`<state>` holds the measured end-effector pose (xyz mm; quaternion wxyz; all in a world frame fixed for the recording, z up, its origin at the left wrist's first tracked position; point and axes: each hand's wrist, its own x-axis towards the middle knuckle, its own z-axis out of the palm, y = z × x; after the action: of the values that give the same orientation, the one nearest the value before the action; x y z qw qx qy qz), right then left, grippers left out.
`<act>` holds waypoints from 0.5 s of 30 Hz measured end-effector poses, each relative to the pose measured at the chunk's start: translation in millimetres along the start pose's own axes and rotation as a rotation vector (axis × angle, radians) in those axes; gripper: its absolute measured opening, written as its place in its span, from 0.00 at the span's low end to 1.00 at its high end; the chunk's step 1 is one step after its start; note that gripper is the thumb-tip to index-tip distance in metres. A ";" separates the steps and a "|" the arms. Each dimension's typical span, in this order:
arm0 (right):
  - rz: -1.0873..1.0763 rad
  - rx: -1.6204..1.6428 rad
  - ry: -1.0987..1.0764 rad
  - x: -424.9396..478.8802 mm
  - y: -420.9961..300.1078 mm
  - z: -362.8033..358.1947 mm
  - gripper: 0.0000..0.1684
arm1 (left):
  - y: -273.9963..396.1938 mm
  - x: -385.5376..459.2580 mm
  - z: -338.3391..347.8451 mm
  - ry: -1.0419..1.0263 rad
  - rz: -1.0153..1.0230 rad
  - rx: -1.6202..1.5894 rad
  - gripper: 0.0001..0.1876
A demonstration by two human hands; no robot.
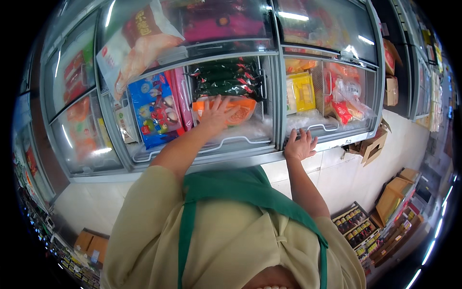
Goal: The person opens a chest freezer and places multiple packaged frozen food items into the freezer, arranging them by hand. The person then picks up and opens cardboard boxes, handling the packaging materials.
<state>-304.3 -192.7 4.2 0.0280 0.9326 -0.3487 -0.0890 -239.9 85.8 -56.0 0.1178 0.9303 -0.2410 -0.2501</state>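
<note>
My left hand [216, 115] reaches into a chest freezer and rests, fingers spread, on an orange plastic food packet [242, 111]. Behind that packet lie several dark green packets [227, 77] with red ends, stacked in rows. Left of the hand, a blue packet [157, 108] with colourful pictures leans beside a pink packet [179, 95]. My right hand [300, 145] lies on the freezer's front rim [332, 142], holding nothing. Just beyond it, the right bay holds a yellow packet [303, 92] and a red and clear bag [346, 97].
A large bag of pale frozen food [140, 50] lies on the freezer's glass lid [223, 21]. White wire basket handles [231, 141] cross the openings. Cardboard boxes [375, 146] stand on the tiled floor at right, and crates of bottles [355, 225] stand lower right.
</note>
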 end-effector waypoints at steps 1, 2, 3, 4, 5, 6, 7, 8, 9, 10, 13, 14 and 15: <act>-0.027 -0.016 0.027 1.1 4.1 4.3 0.24 | 0.3 3.3 -10.2 -0.109 -0.025 -0.056 0.39; -0.109 -0.099 0.093 3.8 17.7 22.2 0.23 | 1.4 2.2 -5.3 -0.080 -0.035 -0.096 0.40; -0.320 -0.631 0.298 14.0 51.8 69.3 0.22 | 1.1 -0.2 3.4 -0.065 -0.023 -0.084 0.38; -0.351 -1.341 0.614 22.7 83.8 117.2 0.21 | -0.2 -2.0 15.5 -0.055 0.001 -0.068 0.37; -0.223 -1.940 0.934 26.7 117.1 159.2 0.20 | -3.1 -2.5 20.4 -0.042 0.026 -0.052 0.35; -0.247 -1.810 0.979 28.0 107.6 157.1 0.19 | -10.6 -7.2 20.6 -0.039 0.060 -0.064 0.34; -0.266 -1.682 1.019 27.6 96.0 148.2 0.17 | -18.9 -13.3 16.3 -0.035 0.097 -0.076 0.32; -0.284 -1.553 1.054 26.6 84.6 138.6 0.15 | -26.5 -19.7 11.7 -0.031 0.135 -0.088 0.31; -0.293 -1.436 1.079 24.5 76.9 127.4 0.14 | -32.6 -23.1 6.8 -0.015 0.079 -0.105 0.30; -0.310 -1.401 1.072 24.2 76.0 127.2 0.14 | -38.4 -26.1 1.0 0.002 0.023 -0.123 0.29; -0.319 -1.194 0.845 22.1 74.3 116.7 0.17 | -39.9 -33.7 -14.0 -0.010 -0.056 -0.205 0.30; -0.266 -0.963 0.699 19.4 67.0 101.9 0.18 | -46.0 -35.0 13.9 0.041 -0.035 -0.199 0.31; -0.171 -0.463 0.403 10.9 25.3 37.4 0.20 | -55.9 -36.6 42.3 0.105 -0.033 -0.191 0.32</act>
<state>-319.4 -218.6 -31.4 0.3004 0.9262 -0.2268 0.0184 -268.0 148.0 -95.9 0.2141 0.9305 -0.1943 -0.2248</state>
